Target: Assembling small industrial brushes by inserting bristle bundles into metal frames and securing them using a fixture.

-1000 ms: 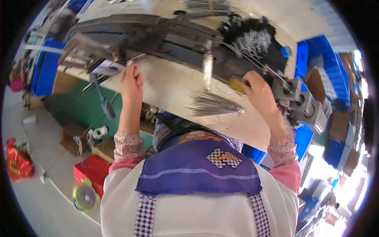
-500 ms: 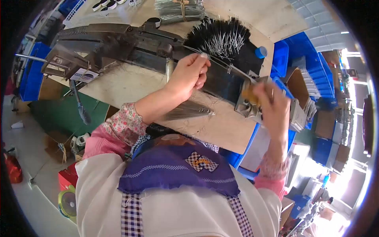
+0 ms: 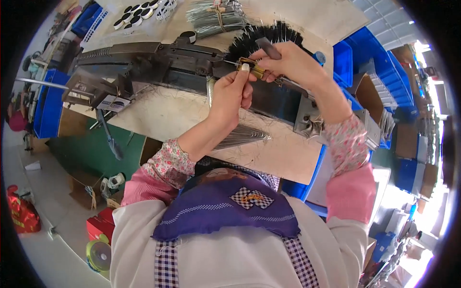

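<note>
My left hand (image 3: 230, 93) is closed in a pinch over the bench machine, its thumb up against a thin metal wire (image 3: 229, 62) and the end of a brass-coloured tool. My right hand (image 3: 300, 65) grips this brass-coloured tool (image 3: 258, 71), which has a dark flat lever (image 3: 268, 48) sticking up between the fingers. Both hands meet at the tool, above the long dark metal bed (image 3: 271, 98) of the machine. Right behind the hands lies a heap of black bristles (image 3: 242, 43) with thin metal wires standing in it. My fingers partly hide the wire.
A tied bundle of wires (image 3: 216, 19) and several round black-and-white pieces (image 3: 136, 20) lie at the back. More loose wires (image 3: 245, 136) rest at the bench's near edge. A metal fixture (image 3: 309, 124) sits at the bed's right end, near blue bins (image 3: 343, 67).
My right hand has moved left and away from me, from the fixture at the right to beside my left hand, bringing the brass-coloured tool. My left hand stays pinched near the same spot.
</note>
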Demonstrator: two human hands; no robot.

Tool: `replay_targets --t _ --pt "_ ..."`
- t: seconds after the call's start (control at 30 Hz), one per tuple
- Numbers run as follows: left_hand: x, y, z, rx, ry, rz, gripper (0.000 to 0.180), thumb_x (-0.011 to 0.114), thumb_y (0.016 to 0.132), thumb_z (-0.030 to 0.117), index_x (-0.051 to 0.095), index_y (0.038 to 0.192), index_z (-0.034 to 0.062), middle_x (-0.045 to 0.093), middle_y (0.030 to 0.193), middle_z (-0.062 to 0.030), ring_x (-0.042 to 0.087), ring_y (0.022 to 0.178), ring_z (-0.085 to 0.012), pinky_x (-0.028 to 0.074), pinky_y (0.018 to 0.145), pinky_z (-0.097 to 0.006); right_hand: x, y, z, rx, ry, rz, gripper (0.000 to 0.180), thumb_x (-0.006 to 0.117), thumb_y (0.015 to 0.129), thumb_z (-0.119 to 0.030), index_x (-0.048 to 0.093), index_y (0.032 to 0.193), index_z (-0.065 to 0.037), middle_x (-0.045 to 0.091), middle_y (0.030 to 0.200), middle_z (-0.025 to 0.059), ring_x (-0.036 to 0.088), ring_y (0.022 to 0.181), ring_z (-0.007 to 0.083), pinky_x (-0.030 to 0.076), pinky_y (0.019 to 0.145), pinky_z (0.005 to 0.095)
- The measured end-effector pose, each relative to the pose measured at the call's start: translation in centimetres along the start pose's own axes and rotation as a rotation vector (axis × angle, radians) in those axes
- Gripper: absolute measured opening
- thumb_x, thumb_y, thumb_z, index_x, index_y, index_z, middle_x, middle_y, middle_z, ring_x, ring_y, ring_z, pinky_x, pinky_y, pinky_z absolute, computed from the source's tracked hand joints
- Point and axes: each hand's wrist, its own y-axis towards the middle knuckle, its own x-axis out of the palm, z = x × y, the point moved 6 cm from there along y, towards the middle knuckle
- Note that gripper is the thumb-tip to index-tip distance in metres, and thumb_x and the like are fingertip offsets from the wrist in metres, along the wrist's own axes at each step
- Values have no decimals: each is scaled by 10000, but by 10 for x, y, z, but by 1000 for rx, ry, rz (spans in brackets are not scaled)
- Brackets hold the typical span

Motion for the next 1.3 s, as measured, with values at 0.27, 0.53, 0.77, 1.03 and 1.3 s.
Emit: replay_targets --t 0.27,0.53,0.77,1.03,1.3 --pt "28 1 -4 -111 -232 -236 616 310 985 531 401 1288 3 504 1222 -179 464 1204 -260 377 1036 -394 -1 8 9 113 -106 -146 285 552 947 -176 600 1128 39 658 888 62 623 731 106 521 652 258" --pt "15 -5 22 -246 -737 -172 699 326 974 552 339 1325 -52 449 1318 -167 395 1291 -289 302 1117 -418 17 -39 -43 -457 -1118 366 379 594 742 -72 649 1116 -87 564 1047 114 512 894 317 435 851 387" --pt "4 -13 17 -119 -625 -193 669 312 970 567 415 1264 -25 479 1286 -149 414 1279 -269 278 1128 -391 7 -26 -29 -339 -679 468 126 680 773 -102 711 895 -105 605 765 34 593 728 224 392 724 351" --pt "7 -14 22 -43 -553 -150 617 323 987 531 437 1268 -7 479 1320 -112 422 1271 -225 274 1112 -377 26 -10 -40 -396 -804 380 138 681 765 -96 721 893 -125 584 769 18 577 752 213 374 746 342" --pt "7 -12 19 -63 -521 -166 696 294 976 558 420 1286 -53 480 1340 -153 404 1305 -266 249 1139 -394 14 -28 -41 -452 -908 409 183 657 757 -75 720 918 -134 578 762 9 574 743 185 365 758 349"
